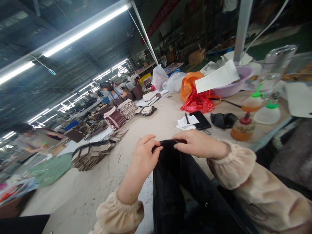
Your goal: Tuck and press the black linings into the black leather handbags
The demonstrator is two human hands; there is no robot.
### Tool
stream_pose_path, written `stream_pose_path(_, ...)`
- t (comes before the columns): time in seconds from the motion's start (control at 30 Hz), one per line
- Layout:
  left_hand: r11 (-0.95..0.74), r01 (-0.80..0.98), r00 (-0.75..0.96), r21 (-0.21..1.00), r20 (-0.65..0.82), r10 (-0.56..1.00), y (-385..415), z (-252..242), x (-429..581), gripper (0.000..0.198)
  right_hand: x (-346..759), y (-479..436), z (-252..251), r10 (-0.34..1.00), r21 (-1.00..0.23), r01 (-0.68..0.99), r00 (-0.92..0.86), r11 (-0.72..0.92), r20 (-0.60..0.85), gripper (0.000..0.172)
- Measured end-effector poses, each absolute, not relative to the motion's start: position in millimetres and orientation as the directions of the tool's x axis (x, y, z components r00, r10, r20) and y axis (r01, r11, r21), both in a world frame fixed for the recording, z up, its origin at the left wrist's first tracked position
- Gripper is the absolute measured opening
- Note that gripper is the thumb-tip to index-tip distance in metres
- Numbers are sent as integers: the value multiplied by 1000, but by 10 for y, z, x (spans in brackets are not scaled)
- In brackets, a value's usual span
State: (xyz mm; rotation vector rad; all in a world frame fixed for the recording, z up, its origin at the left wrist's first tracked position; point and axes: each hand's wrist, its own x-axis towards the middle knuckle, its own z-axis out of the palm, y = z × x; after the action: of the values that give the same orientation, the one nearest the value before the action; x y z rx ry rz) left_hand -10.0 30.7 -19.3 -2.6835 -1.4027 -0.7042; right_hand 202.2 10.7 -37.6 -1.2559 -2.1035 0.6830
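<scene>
A black bag-like piece (168, 191) with a raised rim lies in front of me, its opening turned toward me. My left hand (146, 154) pinches the far left part of that rim between thumb and fingers. On the rim's right side, my right hand (195, 143) is closed over the edge, thumb inside and fingers partly hidden behind it. Both wrists have cream gathered sleeves. Just beyond my right hand are a black phone (200, 120), white paper slips (187, 122) with a dark pen on them, and a crumpled black piece (223, 120).
Stacked brown panels (94, 154) and a green plastic bag (52, 169) lie left on the table (97, 188). Glue bottles (243, 126), red and orange bags (197, 100) and a purple basin (241, 81) stand right. Co-workers are at the far left and further back.
</scene>
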Motion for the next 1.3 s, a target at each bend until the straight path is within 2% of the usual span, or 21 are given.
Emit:
stream_pose_path(0.13,-630,759,537,163,390,748,323,-164,-56,9,2032,117,-385,901,-661,620,-365,422,233,27)
stream_pose_path(0.3,-701,679,620,217,342,706,329,-129,-28,12,2049,143,-412,916,-641,655,-301,401,265,31)
stream_pose_path(0.53,-667,717,566,204,389,727,345,-173,-63,9,2039,138,-405,922,-637,668,-302,386,242,30)
stream_pose_path(1.0,-611,748,511,259,365,779,319,-200,5,16,2030,127,-387,919,-633,666,-291,395,266,31)
stream_pose_path(1.3,-549,780,443,300,355,823,302,-235,-95,7,2039,126,-411,920,-632,668,-285,392,269,31)
